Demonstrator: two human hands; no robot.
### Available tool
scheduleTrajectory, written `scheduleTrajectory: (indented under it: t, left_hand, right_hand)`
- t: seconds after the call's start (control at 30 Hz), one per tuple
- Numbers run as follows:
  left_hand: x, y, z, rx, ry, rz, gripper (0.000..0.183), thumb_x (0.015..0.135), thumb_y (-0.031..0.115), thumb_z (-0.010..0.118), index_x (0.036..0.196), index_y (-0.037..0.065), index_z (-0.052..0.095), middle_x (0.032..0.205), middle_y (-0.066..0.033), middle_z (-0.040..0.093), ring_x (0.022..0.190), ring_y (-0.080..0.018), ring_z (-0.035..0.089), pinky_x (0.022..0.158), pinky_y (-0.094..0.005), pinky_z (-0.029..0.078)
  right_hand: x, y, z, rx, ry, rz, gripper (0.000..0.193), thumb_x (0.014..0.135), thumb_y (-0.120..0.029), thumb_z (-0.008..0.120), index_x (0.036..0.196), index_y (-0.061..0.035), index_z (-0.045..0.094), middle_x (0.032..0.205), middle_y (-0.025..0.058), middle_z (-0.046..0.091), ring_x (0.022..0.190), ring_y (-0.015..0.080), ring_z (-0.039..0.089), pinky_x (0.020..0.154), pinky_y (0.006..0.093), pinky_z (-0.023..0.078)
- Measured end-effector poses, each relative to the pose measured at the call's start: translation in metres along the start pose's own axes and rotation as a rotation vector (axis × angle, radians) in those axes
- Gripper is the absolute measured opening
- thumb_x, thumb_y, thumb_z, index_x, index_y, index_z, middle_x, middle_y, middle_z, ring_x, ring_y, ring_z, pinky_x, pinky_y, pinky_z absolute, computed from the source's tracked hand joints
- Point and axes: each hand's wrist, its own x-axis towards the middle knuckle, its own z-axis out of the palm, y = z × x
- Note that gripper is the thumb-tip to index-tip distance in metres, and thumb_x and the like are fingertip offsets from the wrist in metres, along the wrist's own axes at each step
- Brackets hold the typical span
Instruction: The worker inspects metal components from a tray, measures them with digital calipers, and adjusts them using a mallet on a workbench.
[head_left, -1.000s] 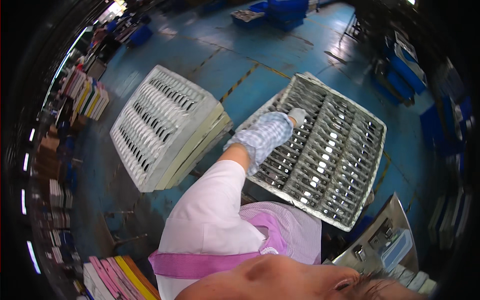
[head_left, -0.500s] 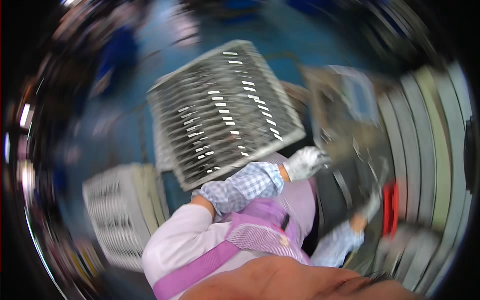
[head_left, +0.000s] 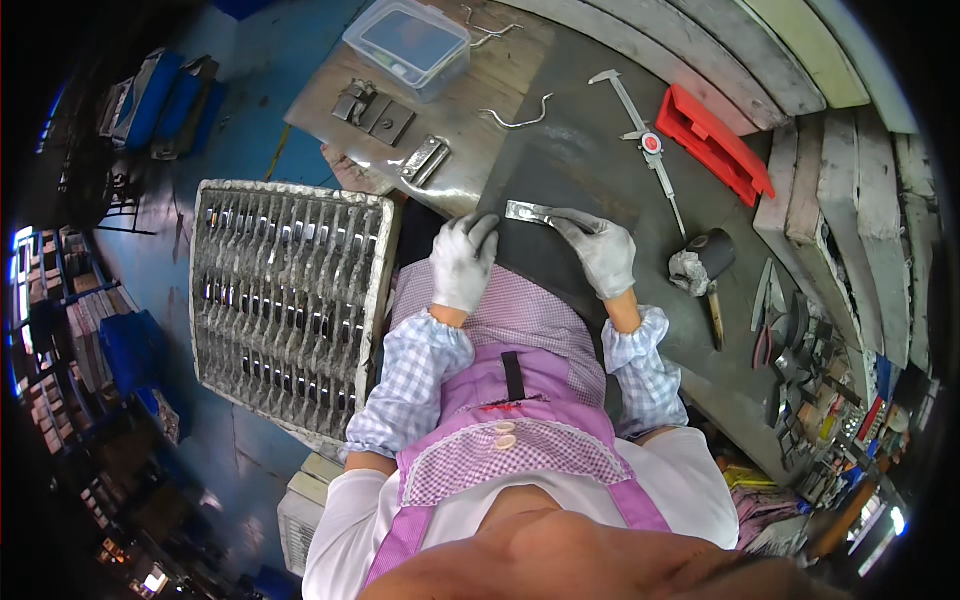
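My left hand (head_left: 465,262), in a whitish glove with greyed fingertips, hovers by the near edge of the dark bench mat (head_left: 575,130). Its fingers are curled together, and whether anything is inside them is hidden. Just across from it, my right hand (head_left: 598,252), gloved the same way, pinches one end of a small shiny metal strip (head_left: 526,212) between thumb and fingers. The strip's free end points toward my left hand without touching it. Beyond the hands lie a metal latch-like part (head_left: 427,161) and a block-shaped metal fixture (head_left: 373,112).
At left stands a pale tray (head_left: 383,260) with rows of shiny metal pieces. The bench holds a clear plastic box (head_left: 410,45), a bent wire hook (head_left: 518,122), a dial caliper (head_left: 645,140), a red holder (head_left: 712,145), a hammer (head_left: 705,262) and pliers (head_left: 768,312). Grey slabs (head_left: 680,50) line its far edge.
The view has swung toward the bench, and the earlier blur is gone. Both hands have come together before my body, where the metal strip now shows in my right hand.
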Motion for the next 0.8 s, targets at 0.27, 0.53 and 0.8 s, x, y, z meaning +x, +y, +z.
scheduleTrajectory:
  t: [0.27, 0.53, 0.8]
  left_hand:
    - [0.017, 0.019, 0.017, 0.005, 0.024, 0.032, 0.048, 0.093, 0.014, 0.068, 0.139, 0.007, 0.056, 0.144, -0.0143, 0.055, 0.132, -0.0391, 0.051, 0.106, -0.0487, 0.045]
    - [0.008, 0.023, 0.044, 0.089, -0.136, 0.115, 0.064, 0.092, 0.021, 0.063, 0.147, -0.001, 0.040, 0.155, -0.0221, 0.039, 0.144, -0.0431, 0.037, 0.120, -0.0566, 0.029]
    - [0.003, 0.033, 0.053, 0.154, -0.103, 0.107, 0.067, 0.092, 0.021, 0.062, 0.148, -0.004, 0.035, 0.153, -0.0268, 0.038, 0.142, -0.0451, 0.038, 0.119, -0.0585, 0.029]
  right_hand:
    - [0.009, -0.010, 0.009, -0.109, 0.047, -0.095, 0.027, 0.090, -0.046, 0.070, 0.101, -0.0248, 0.082, 0.088, 0.0060, 0.076, 0.080, 0.0248, 0.074, 0.070, 0.0325, 0.058]
    - [0.014, 0.058, -0.019, 0.372, 0.137, -0.166, 0.017, 0.091, -0.023, 0.073, 0.103, -0.0165, 0.082, 0.103, 0.0057, 0.075, 0.096, 0.0254, 0.071, 0.082, 0.0318, 0.055]
    - [0.006, 0.099, 0.008, -0.068, 0.477, -0.425, 0.019, 0.081, -0.017, 0.079, 0.100, -0.0191, 0.081, 0.099, -0.0015, 0.072, 0.089, 0.0220, 0.065, 0.082, 0.0381, 0.048]
